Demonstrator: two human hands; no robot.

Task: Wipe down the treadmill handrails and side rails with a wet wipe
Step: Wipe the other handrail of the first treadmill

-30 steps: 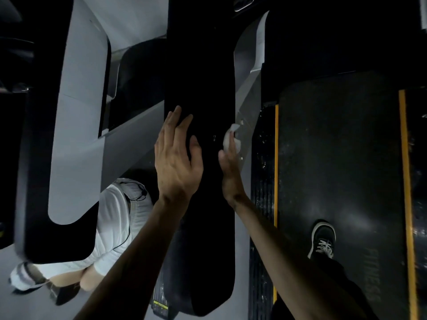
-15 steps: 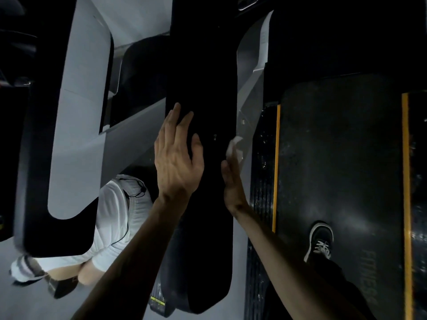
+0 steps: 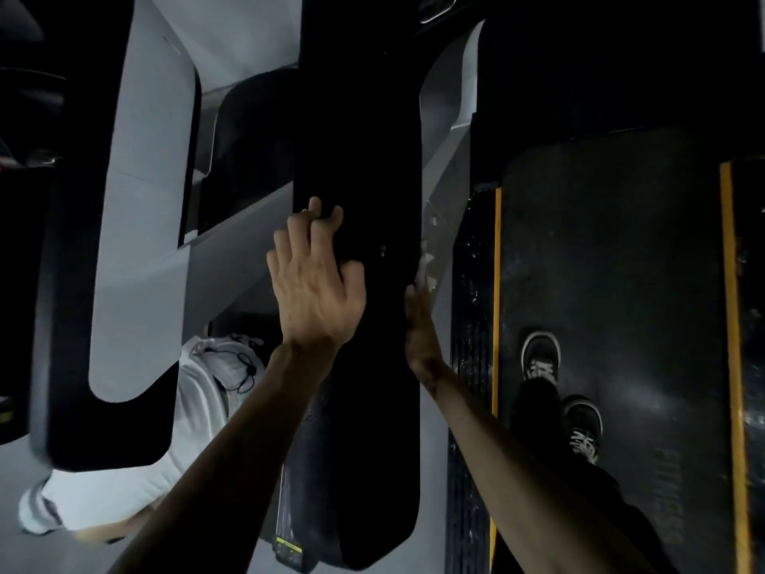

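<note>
Head view looks down our own two forearms, so we begin nearest: our shoes (image 3: 579, 424) stand on the dark treadmill belt (image 3: 612, 263), to the right of the wiping hand and below it, which puts us on the deck and leaning out over its left handrail (image 3: 360, 366), the broad black bar running away from us between our arms. Our right hand (image 3: 418, 325) lies edge-on against the inner side of that bar, fingers straight and together so far as we can see; the wet wipe (image 3: 426, 267) shows as a pale crumple just past the fingertips, apparently pressed between hand and rail, though whether the thumb also pinches it we cannot tell. We judge the flat hand is there to push the wipe along the bar's side face. Across the bar from it, our left hand (image 3: 314, 283) rests on the top surface, its fingers curled at the outer edge, gripping the rail, most likely to brace us while the other hand rubs. Between wipe and belt runs the ribbed side rail (image 3: 472, 325) with its yellow stripe (image 3: 496, 283), which looks not yet reached. Beyond the left hand stands a neighbouring grey machine (image 3: 136, 242), and beneath it a person in white (image 3: 207, 399) crouches on the floor
</note>
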